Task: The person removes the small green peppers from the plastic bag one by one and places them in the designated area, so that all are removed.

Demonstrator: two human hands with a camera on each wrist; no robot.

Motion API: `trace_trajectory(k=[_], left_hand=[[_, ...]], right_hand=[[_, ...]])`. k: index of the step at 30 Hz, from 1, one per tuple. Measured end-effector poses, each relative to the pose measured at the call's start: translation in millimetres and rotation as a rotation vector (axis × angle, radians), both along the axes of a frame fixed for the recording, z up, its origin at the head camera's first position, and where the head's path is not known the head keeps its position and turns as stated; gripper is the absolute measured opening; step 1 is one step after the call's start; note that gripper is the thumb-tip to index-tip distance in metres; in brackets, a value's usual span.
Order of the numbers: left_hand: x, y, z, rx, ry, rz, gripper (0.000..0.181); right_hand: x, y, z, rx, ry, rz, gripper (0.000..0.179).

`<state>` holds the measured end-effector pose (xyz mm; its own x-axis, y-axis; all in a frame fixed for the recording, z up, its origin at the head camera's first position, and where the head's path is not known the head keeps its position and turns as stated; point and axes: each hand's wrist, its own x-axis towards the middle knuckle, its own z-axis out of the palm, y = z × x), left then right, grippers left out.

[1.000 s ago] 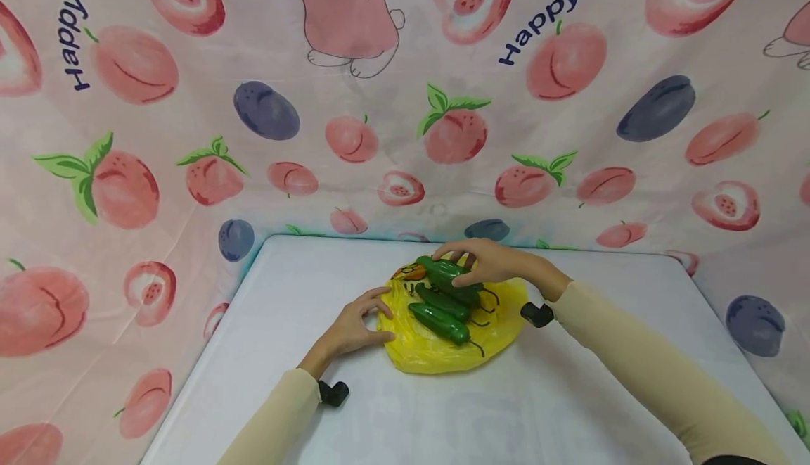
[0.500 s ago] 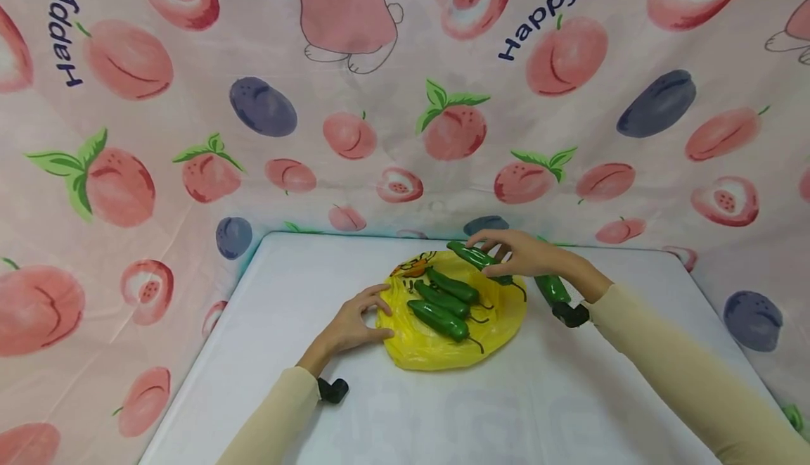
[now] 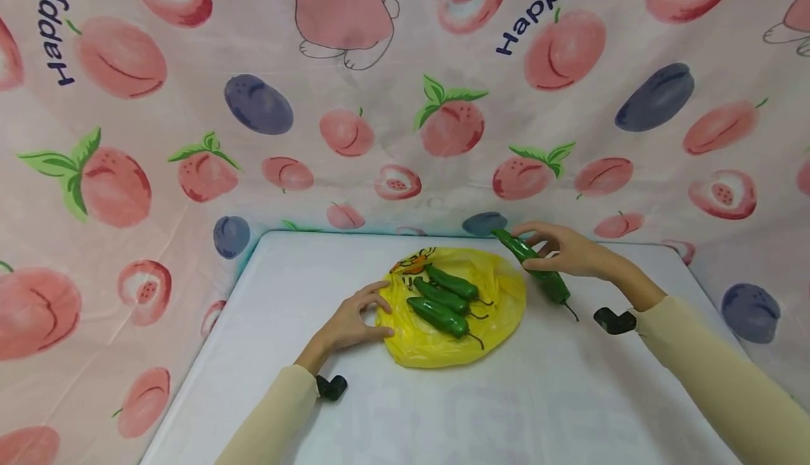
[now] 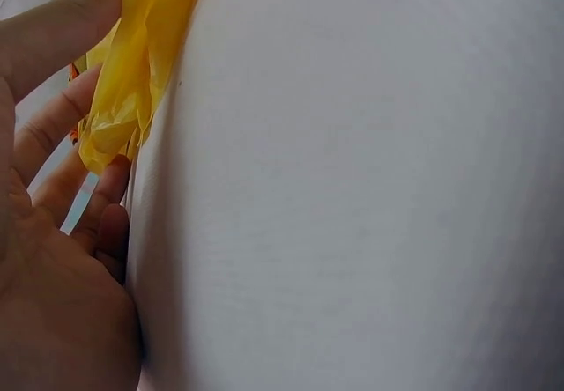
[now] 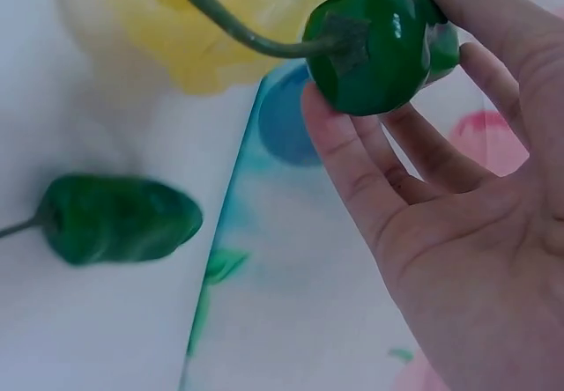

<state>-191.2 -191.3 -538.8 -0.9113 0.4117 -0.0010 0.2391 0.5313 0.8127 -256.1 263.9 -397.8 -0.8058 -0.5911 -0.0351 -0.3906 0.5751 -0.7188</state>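
Behind everything hangs a fruit-printed cloth point(image 3: 386, 92), and below it spreads the white surface point(image 3: 506, 409). A crinkled yellow bag point(image 3: 414, 354) lies flat on that surface. The hands come next: the left hand point(image 3: 348, 321), loosely curved with thumb and fingers spread apart, touches the bag's left edge; the right hand point(image 3: 566, 249) pinches a pepper point(image 5: 379, 47) between thumb and fingertips, just beyond the bag's right edge. Three green peppers point(image 3: 441, 298) rest side by side on the bag, and another pepper point(image 5: 123, 219) lies on the surface, below the held one and apart from it. The glossy skin could slip from so light a pinch, or the held pepper, lowered straight down, could knock the lying one and roll it; a tug on the thin bag might shift the three on top. "Happy" reads slanting on the cloth and again, turned sideways, at left; the bag's small print is illegible.
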Motion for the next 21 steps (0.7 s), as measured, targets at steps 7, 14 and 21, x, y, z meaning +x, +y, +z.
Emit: trace_trajectory(k=[7,14,21], left_hand=[[-2.0,-1.6,-0.3,0.001,-0.017,-0.023,0.032],[-1.5,-1.5,2.3,0.027,-0.019,-0.037,0.033],[-0.6,-1.2,3.9,0.021,-0.017,-0.034,0.034]], right_hand=[[9.2,32.7,-5.2,-0.006,-0.068,-0.134,0.061],[15.1,60.0,-15.0,-0.010,-0.053,-0.240,0.062],[21.9,76.9,-24.3,-0.038,-0.021,-0.286,0.061]])
